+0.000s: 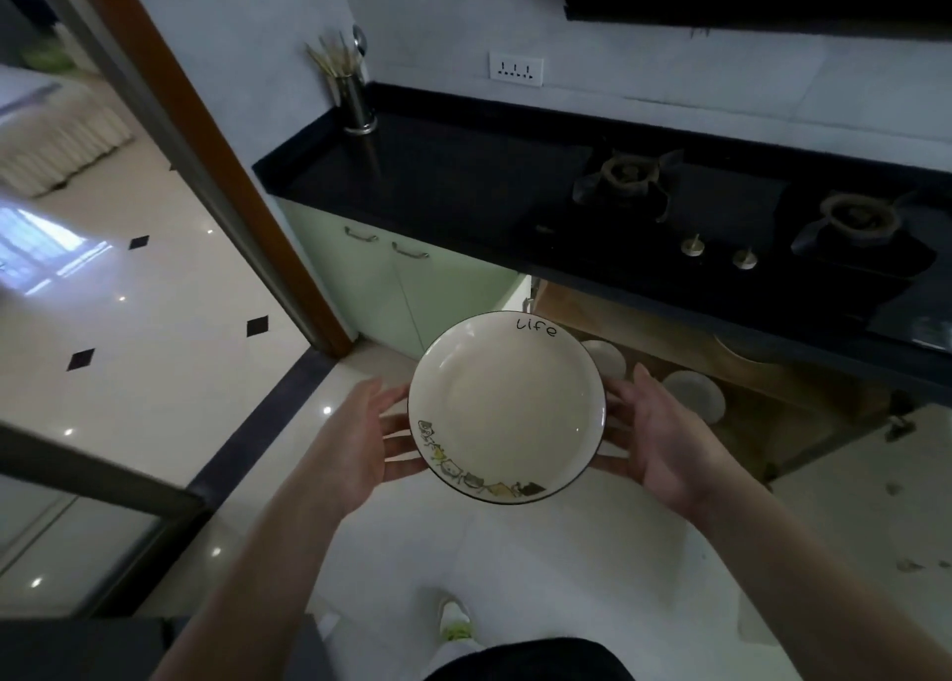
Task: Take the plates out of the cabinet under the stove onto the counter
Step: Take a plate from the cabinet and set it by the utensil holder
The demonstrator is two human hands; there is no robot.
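Plate (507, 407) cradled at centre frame, left hand (360, 438) and right hand (664, 443) clamped on opposite rims; keep it level, lift to the bare surface (438, 175) at upper centre.

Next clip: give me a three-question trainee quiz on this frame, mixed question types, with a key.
1. True or false: the plate marked "life" is resting on the counter.
2. What holds the plate? A) left hand only B) right hand only C) both hands, one on each side
3. Fill in: more pale plates are visible in the open ____ under the stove.

Key: 1 false, it is held in the air in front of the cabinet; 2 C; 3 cabinet.
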